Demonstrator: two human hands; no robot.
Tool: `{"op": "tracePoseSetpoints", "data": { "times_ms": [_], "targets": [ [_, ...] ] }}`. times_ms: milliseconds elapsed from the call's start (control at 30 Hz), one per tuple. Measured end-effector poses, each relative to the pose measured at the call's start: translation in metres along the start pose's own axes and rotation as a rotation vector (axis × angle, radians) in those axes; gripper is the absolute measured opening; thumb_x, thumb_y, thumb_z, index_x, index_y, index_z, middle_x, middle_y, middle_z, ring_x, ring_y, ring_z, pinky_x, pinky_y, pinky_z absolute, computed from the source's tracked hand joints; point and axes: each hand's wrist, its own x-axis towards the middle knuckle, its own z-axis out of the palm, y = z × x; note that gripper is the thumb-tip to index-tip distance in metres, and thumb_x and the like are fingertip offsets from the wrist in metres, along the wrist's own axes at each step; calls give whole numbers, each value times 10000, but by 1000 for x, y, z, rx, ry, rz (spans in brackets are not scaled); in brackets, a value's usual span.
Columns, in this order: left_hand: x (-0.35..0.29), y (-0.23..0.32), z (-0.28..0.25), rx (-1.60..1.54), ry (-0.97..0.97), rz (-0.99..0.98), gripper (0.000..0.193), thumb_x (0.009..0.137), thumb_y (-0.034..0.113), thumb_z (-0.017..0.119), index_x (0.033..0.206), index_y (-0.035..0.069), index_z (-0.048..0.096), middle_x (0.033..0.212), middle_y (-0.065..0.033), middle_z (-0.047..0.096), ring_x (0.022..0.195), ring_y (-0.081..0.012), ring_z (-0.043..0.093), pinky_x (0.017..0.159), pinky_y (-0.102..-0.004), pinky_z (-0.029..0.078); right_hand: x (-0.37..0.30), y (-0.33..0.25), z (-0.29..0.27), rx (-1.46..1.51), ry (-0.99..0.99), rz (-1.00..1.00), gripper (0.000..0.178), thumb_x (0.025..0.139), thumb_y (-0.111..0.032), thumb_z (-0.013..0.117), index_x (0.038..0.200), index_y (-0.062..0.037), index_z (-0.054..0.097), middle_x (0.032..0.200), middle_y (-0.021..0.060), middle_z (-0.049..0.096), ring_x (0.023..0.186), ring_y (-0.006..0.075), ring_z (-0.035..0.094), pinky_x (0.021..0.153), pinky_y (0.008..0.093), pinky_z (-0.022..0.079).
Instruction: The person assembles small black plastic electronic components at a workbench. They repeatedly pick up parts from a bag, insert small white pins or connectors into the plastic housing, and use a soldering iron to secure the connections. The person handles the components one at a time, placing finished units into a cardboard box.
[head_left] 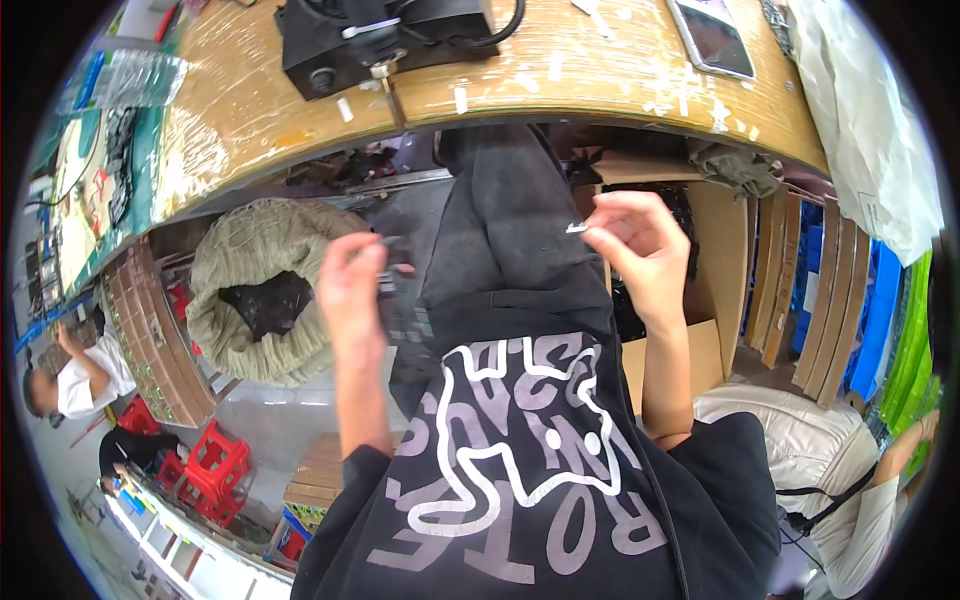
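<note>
My right hand (645,250) is raised over my right thigh, with thumb and forefinger pinched on a small whitish metallic piece (577,228). Over the left thigh, my left hand (352,285) is closed and smeared by motion. Dark strands or small parts (398,270) hang at its fingers, too blurred for me to name. A gap lies between the two hands, above my dark trousers (505,220).
Ahead is a wooden bench (600,95) bearing a black box (410,45) with a cable and a phone (715,40). A knitted-looking sack (215,330) stands at left, a cardboard box (720,260) at right. Other people are at both sides, near red stools (218,455) on the left.
</note>
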Motion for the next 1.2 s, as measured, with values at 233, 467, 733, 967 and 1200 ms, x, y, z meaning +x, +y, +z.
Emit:
{"op": "tracePoseSetpoints", "data": {
  "times_ms": [233, 467, 733, 967, 1200],
  "targets": [
    [-29, -24, 47, 174, -452, -113, 287, 753, 66, 636, 1019, 16, 543, 787, -28, 598, 689, -47, 535, 607, -179, 429, -5, 9, 20, 26, -273, 16, 257, 721, 27, 625, 961, 2, 536, 819, 57, 569, 792, 122, 584, 730, 242, 468],
    [-33, -3, 59, 542, -574, -26, 494, 693, 115, 697, 1102, 59, 424, 579, -9, 514, 500, -35, 409, 463, -201, 339, -4, 2, 18, -198, -455, -134, 230, 687, 18, 638, 886, 6, 523, 767, 72, 575, 726, 154, 587, 671, 272, 460],
    [-33, 5, 63, 757, -675, 187, 513, 730, 211, 653, 1123, 77, 352, 647, -139, 538, 636, -336, 556, 536, -377, 427, 2, -14, 20, -374, -511, -190, 214, 684, 37, 620, 855, 6, 495, 744, 93, 558, 694, 209, 577, 630, 300, 458],
    [-29, 6, 63, 825, -703, 350, 513, 747, 180, 628, 1127, 36, 315, 731, -202, 565, 713, -382, 564, 555, -407, 443, -4, -12, 25, -446, -432, -265, 176, 711, 33, 586, 861, 11, 498, 770, 105, 550, 696, 241, 582, 598, 320, 459],
    [-28, 10, 61, 764, -644, 270, 593, 743, 170, 633, 1201, 48, 276, 729, -215, 576, 742, -394, 560, 571, -428, 445, -7, -5, 31, -584, -436, -310, 107, 728, -9, 575, 830, -1, 544, 783, 93, 563, 697, 260, 571, 586, 325, 463]
  ]
}}
